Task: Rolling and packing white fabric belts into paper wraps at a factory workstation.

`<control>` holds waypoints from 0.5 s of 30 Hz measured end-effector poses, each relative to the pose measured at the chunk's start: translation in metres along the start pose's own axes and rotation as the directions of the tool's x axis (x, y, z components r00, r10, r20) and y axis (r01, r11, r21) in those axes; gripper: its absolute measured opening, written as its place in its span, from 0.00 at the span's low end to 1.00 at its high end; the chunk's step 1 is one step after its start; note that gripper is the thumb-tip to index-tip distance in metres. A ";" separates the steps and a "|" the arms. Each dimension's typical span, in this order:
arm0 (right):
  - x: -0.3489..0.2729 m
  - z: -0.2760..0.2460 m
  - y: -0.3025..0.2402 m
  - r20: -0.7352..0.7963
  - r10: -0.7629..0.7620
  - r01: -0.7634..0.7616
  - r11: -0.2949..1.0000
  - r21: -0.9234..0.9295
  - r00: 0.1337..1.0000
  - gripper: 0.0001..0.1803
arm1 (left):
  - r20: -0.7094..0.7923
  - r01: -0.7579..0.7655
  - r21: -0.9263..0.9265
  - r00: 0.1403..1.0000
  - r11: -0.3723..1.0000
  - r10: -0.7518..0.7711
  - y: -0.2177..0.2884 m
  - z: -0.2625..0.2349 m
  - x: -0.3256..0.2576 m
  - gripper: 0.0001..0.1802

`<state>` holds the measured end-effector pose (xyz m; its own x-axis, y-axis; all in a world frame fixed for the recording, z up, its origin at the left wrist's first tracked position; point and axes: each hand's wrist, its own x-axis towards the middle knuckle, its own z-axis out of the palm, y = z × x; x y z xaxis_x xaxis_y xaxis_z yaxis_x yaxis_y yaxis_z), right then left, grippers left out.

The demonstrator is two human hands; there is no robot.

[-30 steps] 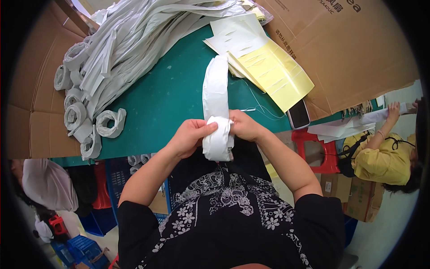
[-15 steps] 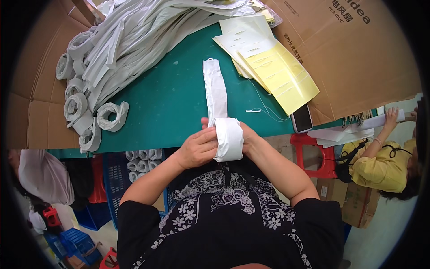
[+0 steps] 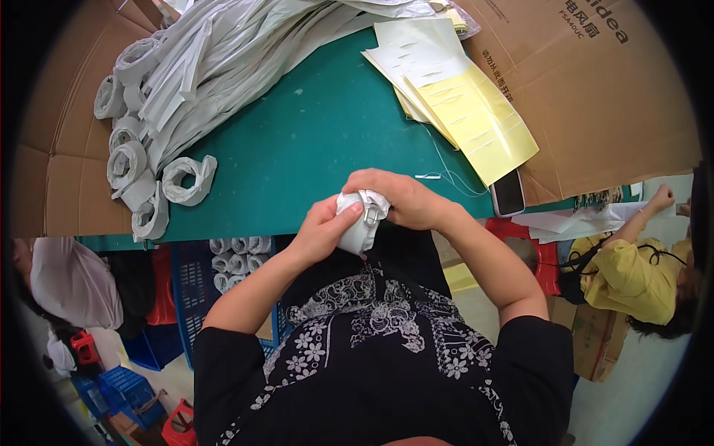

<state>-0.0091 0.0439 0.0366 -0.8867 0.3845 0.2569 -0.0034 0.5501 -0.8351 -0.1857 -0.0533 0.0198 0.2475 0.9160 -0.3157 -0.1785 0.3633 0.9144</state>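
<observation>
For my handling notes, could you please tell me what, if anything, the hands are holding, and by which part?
A rolled white strip: the left hand grips its left side, the right hand its upper right.

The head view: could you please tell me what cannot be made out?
Head view:
Small rolled white strip: partly covered by the right hand.
Long white strips: cut off by the top edge.
Black-screened rectangular phone: upper end hidden under the glossy yellow sheet.
</observation>
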 end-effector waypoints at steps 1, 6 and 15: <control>0.003 -0.003 -0.002 0.005 -0.068 0.069 0.991 -0.112 0.998 0.29 | 0.047 -0.048 0.004 0.998 0.999 0.048 0.001 0.000 0.002 0.17; 0.002 -0.020 -0.031 0.126 0.017 0.016 0.968 -0.251 0.992 0.31 | 0.237 -0.134 0.032 0.964 0.990 0.123 0.010 -0.005 0.005 0.19; -0.028 -0.014 -0.036 0.334 -0.325 0.465 0.651 -0.600 0.885 0.24 | 0.481 -0.015 -0.290 0.862 0.957 0.159 -0.008 -0.004 0.005 0.31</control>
<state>0.0219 0.0239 0.0662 -0.9378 -0.0861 0.3364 -0.1376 0.9816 -0.1325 -0.1869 -0.0505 0.0100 0.6430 0.7658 -0.0047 -0.4509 0.3835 0.8060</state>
